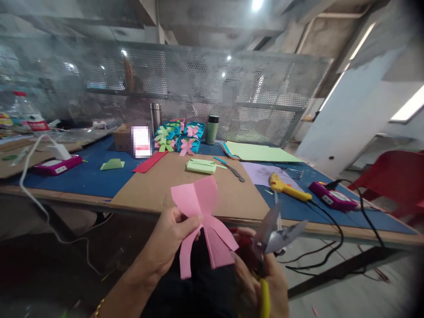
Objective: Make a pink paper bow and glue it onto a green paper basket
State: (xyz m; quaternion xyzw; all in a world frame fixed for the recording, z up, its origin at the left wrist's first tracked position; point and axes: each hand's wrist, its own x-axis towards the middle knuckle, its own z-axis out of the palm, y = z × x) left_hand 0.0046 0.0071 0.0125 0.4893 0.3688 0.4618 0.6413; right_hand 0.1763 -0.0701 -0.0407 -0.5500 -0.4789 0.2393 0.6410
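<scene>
My left hand (177, 229) pinches a pink paper bow (205, 196) at its narrow middle, in front of the table edge. Two wide wings stand up from the pinch, and cut strips and a wider tail hang below it. In my right hand (268, 282) is a pair of scissors (264, 242) with a yellow handle, fingers closed around it. The scissor blades are spread apart and point up and to the right. My right fingertips are close to the bow's lower right tail; whether they touch it I cannot tell.
A brown board (159, 190) bears a folded green paper piece (201, 166) and a dark blade (233, 171). Right of it lie a yellow glue gun (288, 189) and a purple power strip (332, 196) with cables. Finished bows (187, 145), a green tumbler (212, 130) and green sheets (261, 151) stand behind.
</scene>
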